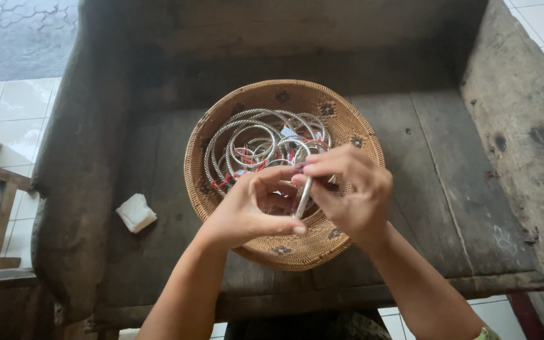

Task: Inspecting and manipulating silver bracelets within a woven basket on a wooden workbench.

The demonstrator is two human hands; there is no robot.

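Nearest, the left hand (pixel 247 208) and right hand (pixel 347 195) meet over a round woven basket (pixel 212 195), fingers of both pinched shut on one silver bangle (pixel 303 198) held edge-on between them. Behind the hands, the basket holds a heap of silver bangles (pixel 253 141) tied with red thread. The basket rests on a worn wooden bench (pixel 436 189); a crumpled white tissue (pixel 136 212) lies well to its left.
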